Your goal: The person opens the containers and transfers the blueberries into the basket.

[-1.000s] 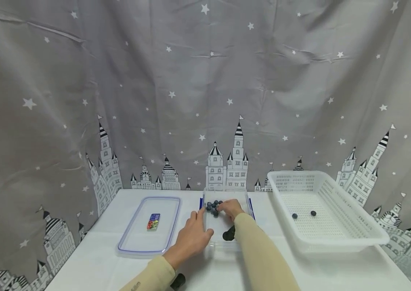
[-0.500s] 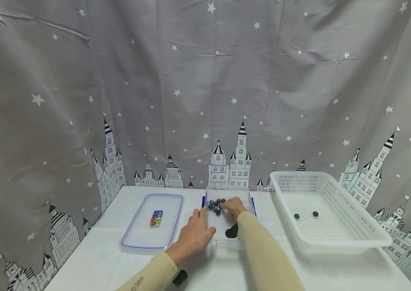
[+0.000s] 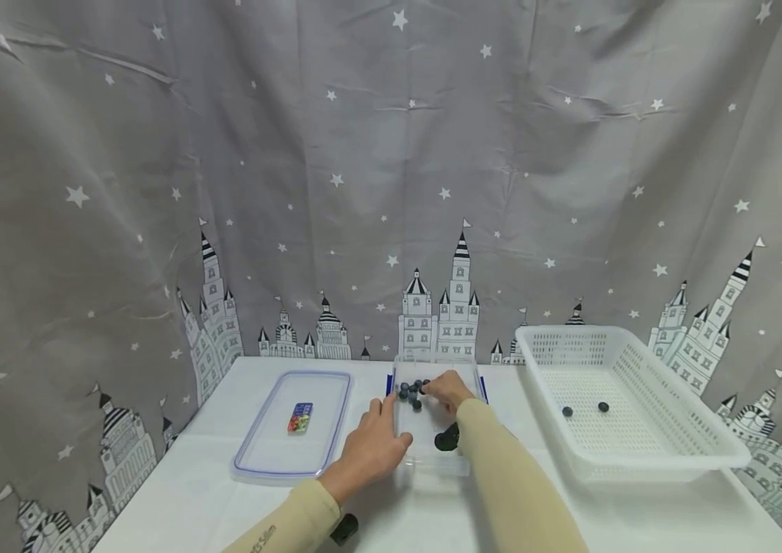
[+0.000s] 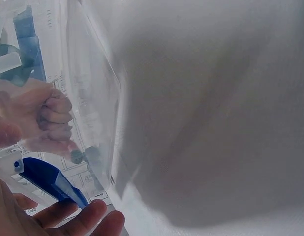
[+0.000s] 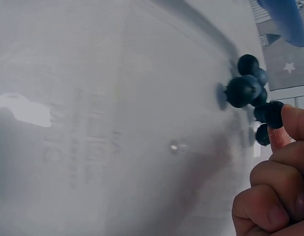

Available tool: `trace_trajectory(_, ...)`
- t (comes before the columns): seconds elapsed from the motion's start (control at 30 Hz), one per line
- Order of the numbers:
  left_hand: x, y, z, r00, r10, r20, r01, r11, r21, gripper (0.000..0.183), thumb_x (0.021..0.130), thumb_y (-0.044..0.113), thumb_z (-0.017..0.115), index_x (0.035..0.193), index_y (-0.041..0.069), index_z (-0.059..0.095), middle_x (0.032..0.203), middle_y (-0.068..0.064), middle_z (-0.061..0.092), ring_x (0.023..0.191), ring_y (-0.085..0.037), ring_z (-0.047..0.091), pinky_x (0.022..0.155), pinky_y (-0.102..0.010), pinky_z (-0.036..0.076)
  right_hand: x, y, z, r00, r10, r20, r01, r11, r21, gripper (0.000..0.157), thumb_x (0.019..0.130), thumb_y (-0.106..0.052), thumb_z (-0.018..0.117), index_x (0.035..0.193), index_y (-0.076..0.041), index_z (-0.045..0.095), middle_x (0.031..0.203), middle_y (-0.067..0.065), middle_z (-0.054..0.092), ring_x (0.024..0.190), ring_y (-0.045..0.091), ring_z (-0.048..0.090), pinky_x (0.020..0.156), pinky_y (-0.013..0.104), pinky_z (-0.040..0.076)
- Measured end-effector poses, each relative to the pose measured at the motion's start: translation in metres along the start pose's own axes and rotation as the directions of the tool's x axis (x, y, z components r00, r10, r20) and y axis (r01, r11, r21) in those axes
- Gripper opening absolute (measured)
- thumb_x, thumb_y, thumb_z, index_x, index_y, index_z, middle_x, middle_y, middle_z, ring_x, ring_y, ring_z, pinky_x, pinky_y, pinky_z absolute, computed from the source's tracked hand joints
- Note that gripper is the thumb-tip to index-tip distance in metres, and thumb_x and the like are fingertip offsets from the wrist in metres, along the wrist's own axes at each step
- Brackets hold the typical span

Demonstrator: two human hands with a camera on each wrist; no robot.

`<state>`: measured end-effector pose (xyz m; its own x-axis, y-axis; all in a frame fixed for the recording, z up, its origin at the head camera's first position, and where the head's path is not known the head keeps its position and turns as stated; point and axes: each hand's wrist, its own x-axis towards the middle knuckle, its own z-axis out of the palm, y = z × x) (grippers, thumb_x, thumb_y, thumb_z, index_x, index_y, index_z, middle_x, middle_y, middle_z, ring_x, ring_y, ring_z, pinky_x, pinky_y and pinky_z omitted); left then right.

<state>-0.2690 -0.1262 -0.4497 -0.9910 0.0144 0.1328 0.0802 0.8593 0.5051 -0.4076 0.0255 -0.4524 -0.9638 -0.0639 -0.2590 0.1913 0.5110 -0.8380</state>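
A clear plastic container (image 3: pixel 427 427) with blue side latches stands before me, holding several blueberries (image 3: pixel 410 392) clustered toward its far left. My right hand (image 3: pixel 450 390) reaches inside it. In the right wrist view, the thumb and index finger pinch one blueberry (image 5: pixel 275 115) beside the cluster, the other fingers curled in. My left hand (image 3: pixel 372 445) lies along the container's left side, its thumb over the rim. Its loosely extended fingers (image 4: pixel 88 216) touch the blue latch (image 4: pixel 51 179) in the left wrist view.
A white perforated basket (image 3: pixel 647 461) with two blueberries in it stands on the right. On the left, a clear lid (image 3: pixel 270 453) with a blue seal lies flat, bearing a colourful label (image 3: pixel 299 418). Behind the white table (image 3: pixel 190 491) hangs a grey curtain (image 3: pixel 336 153).
The head view has shifted slightly. Both hands stay at the container, with the right fingers still among the blueberries; the two in the basket have not moved.
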Motion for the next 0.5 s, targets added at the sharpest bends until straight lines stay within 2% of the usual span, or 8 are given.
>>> trace_trajectory(0.1, -0.001, 0.000, 0.002, 1.000, -0.001, 0.003, 0.001, 1.000, -0.002, 0.079, 0.088, 0.035, 0.063, 0.156, 0.007, 0.032, 0.134, -0.017, 0.048, 0.102, -0.026, 0.055, 0.071, -0.045, 0.050, -0.003, -0.004, -0.006, 1.000, -0.020, 0.018, 0.020, 0.999, -0.041, 0.023, 0.092, -0.017, 0.067, 0.105, 0.001, 0.073, 0.053, -0.005, 0.031, 0.045, 0.009, 0.024, 0.045, 0.025, 0.025)
trace_trajectory(0.2, -0.001, 0.000, 0.003, 1.000, 0.005, -0.007, -0.004, 1.000, 0.003, 0.080, 0.088, 0.036, 0.062, 0.156, 0.007, 0.033, 0.134, -0.017, 0.048, 0.102, -0.027, 0.055, 0.071, -0.045, 0.049, -0.006, -0.011, -0.011, 0.999, -0.034, 0.029, 0.036, 0.998, -0.061, 0.029, 0.092, -0.020, 0.066, 0.112, 0.001, 0.073, 0.054, -0.006, 0.031, 0.047, 0.009, 0.025, 0.047, 0.025, 0.026)
trace_trajectory(0.5, -0.001, 0.000, 0.001, 1.000, -0.016, -0.005, 0.016, 1.000, 0.001, 0.080, 0.087, 0.036, 0.062, 0.156, 0.008, 0.034, 0.133, -0.017, 0.048, 0.099, -0.025, 0.054, 0.069, -0.044, 0.049, -0.006, -0.029, -0.020, 0.996, -0.049, 0.081, 0.046, 0.998, 0.039, 0.033, 0.093, -0.020, 0.066, 0.119, 0.001, 0.069, 0.055, -0.006, 0.030, 0.050, 0.010, 0.024, 0.052, 0.025, 0.028)
